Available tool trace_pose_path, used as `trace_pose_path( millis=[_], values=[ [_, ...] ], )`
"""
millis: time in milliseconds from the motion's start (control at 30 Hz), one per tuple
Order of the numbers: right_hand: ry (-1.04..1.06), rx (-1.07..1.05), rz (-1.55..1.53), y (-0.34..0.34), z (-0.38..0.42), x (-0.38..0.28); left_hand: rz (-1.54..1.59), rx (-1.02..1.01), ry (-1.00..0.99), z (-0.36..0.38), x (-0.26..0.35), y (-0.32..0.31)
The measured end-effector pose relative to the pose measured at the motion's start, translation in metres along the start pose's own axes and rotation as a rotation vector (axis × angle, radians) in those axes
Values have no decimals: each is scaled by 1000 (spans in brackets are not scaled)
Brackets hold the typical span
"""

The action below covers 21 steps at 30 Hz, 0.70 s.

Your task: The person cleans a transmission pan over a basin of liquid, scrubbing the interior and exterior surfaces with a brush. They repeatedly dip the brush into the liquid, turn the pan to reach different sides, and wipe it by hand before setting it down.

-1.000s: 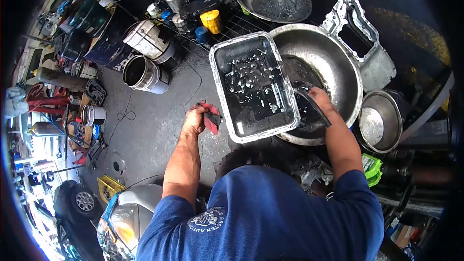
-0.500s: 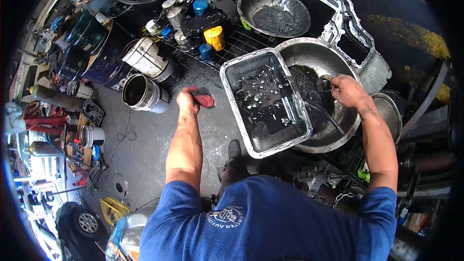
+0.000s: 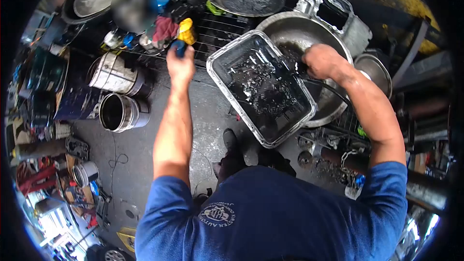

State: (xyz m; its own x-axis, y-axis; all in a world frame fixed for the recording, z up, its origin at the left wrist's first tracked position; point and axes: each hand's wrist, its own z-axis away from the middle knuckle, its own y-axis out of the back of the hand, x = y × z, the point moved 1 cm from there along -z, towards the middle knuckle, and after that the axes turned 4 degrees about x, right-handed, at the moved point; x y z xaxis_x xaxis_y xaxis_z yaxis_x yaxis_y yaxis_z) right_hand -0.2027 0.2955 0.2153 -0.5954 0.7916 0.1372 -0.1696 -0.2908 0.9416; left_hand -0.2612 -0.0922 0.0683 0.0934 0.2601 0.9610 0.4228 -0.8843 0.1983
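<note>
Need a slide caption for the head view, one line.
Left hand reaches to the wire rack; right hand in the steel basin beside a wet oil pan.

Only print in view: white round emblem on back of person's blue shirt, near the collar, seen upside down from the head camera. Lettering curves around the emblem; "AUTO" can be made out, remaining words too small and inverted to read reliably. Cans, buckets, pans and filters on the bench and floor carry no legible labels.
</note>
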Motion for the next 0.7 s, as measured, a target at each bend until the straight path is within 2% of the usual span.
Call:
trace_pose_path(
  millis=[33,100,133,233,333,433,467,533,700],
  values=[
    [-37,-47,30,1,-6,-7,-253,41,-205,23,-27,-8],
    [-96,-140,93,1,-18,-16,-429,-102,-326,77,8,-17],
    [-121,-171,88,0,-24,-21,-453,-237,-285,95,18,-22],
    [-176,-244,86,0,-37,-34,-663,-576,-403,125,44,-45],
    [-217,-318,128,-8,-48,-40,-856,-1009,-373,139,67,-74],
    [-212,-327,136,-10,-51,-43,-965,-1183,-338,156,69,-105],
    [-214,-347,126,-6,-51,-44,-1003,-1293,-268,158,71,-115],
    [-220,-372,100,-10,-54,-41,-1013,-1244,-339,171,62,-129],
    [-219,-127,118,7,-19,-6,-1057,-1300,-432,190,63,-161]
  ],
)
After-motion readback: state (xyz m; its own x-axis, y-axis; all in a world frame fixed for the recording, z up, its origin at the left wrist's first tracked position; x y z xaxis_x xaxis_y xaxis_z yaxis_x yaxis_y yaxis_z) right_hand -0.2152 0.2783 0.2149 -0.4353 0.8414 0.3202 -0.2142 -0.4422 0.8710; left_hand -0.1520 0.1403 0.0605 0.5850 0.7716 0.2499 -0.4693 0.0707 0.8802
